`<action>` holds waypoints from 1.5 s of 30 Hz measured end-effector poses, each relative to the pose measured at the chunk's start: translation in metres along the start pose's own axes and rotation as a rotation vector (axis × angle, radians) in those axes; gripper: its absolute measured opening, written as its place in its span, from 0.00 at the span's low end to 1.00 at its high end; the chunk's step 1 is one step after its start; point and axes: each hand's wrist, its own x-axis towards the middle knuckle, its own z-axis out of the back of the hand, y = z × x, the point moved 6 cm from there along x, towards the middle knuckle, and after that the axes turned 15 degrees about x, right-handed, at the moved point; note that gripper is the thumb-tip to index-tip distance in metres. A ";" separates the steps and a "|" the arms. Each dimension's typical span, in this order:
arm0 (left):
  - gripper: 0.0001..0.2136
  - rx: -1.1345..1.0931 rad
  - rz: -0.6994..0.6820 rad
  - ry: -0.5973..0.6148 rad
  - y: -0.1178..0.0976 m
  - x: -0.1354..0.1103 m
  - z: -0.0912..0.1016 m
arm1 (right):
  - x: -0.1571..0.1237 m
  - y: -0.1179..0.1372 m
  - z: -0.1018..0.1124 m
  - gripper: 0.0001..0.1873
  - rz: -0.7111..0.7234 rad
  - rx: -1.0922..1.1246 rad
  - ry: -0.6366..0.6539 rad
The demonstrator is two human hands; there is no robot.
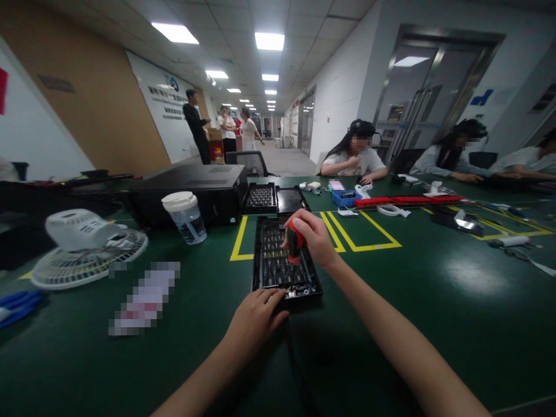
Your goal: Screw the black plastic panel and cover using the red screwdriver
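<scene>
My right hand (313, 236) is closed around the red and black handle of a screwdriver (295, 240). The screwdriver stands nearly upright, its shaft pointing down into the near end of a black tray (257, 249) with rows of dark parts. Small metal and dark pieces (306, 289) lie at that near end, by the screwdriver's tip; whether the tip touches them I cannot tell. My left hand (259, 313) rests at the tray's near left corner, fingertips on its edge beside a small silvery piece. Its thumb reaches toward the right, and what its fingertips hold, if anything, is too small to name.
Beyond the tray lie an open black case (260, 197), a black computer case (191, 188) and a lidded plastic cup (185, 217). A white fan (89, 246) lies at left. Yellow tape (377, 248) marks the green table. Several people sit or stand farther back.
</scene>
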 end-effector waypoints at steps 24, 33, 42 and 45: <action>0.18 0.006 0.001 0.005 -0.001 0.000 0.001 | -0.001 0.008 0.002 0.15 0.118 -0.248 -0.097; 0.18 0.010 0.000 0.006 0.001 0.000 -0.003 | -0.001 0.010 0.003 0.15 0.179 -0.341 -0.160; 0.18 0.013 0.008 0.012 0.001 0.000 0.000 | -0.004 0.016 0.004 0.16 0.225 -0.384 -0.221; 0.18 0.007 0.004 -0.001 0.000 0.000 0.000 | -0.004 0.015 0.004 0.16 0.232 -0.401 -0.246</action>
